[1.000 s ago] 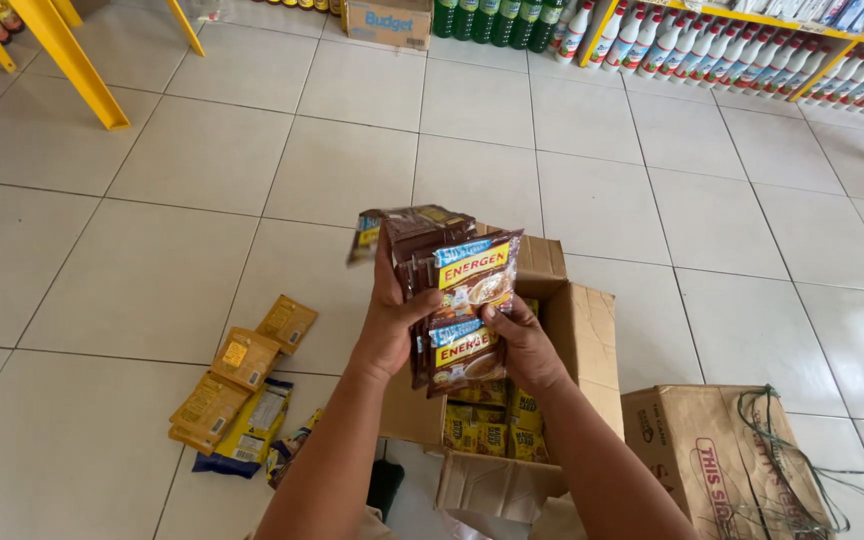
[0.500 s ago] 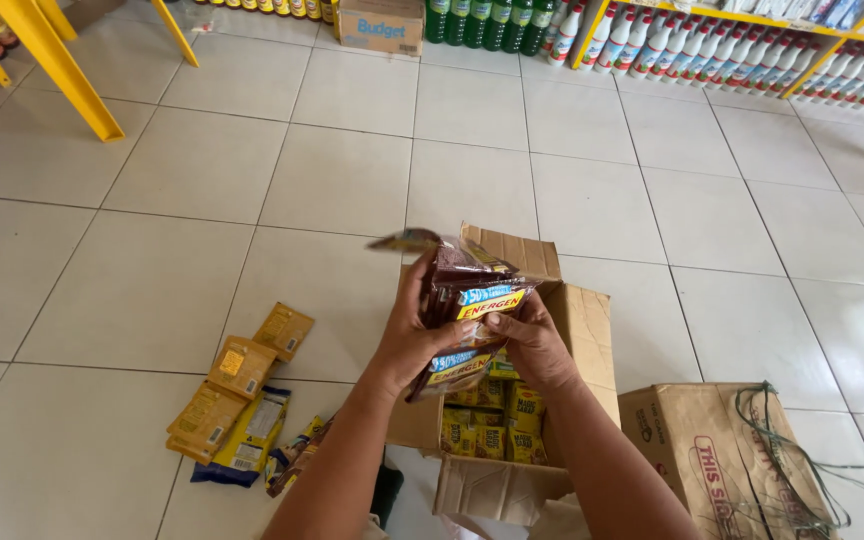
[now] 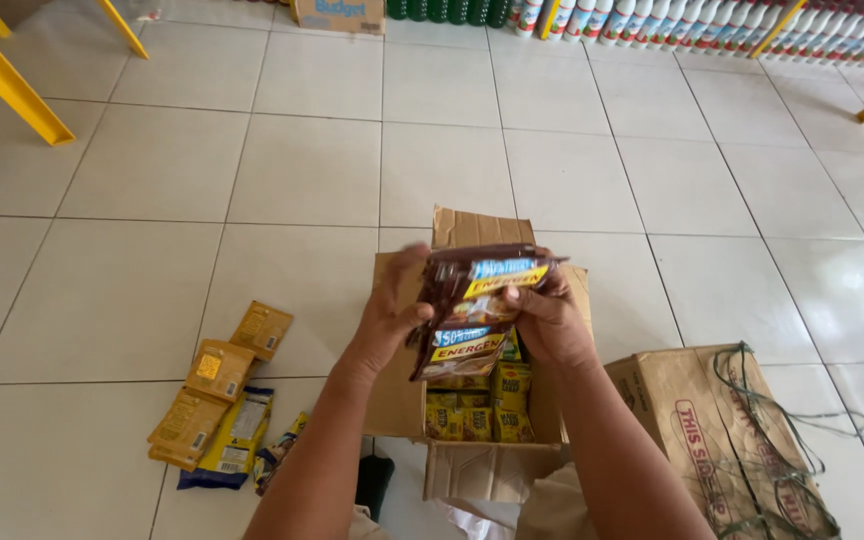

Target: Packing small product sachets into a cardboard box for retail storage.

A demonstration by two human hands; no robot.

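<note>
Both hands, left hand [image 3: 389, 318] and right hand [image 3: 544, 322], grip a strip of brown sachets [image 3: 474, 312] mid-frame over the open cardboard box [image 3: 482, 232] (yellow packs inside), so it looks like unpacking, and setting them down needs floor space.

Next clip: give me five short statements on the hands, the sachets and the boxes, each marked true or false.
1. Both hands hold a strip of brown sachets. True.
2. The strip is held above an open cardboard box. True.
3. The open box holds only red bottles. False: yellow sachets fill it.
4. The yellow packets on the floor lie on the person's right. False: they lie on the left.
5. A second box with cord on it lies beside the right arm. True.
</note>
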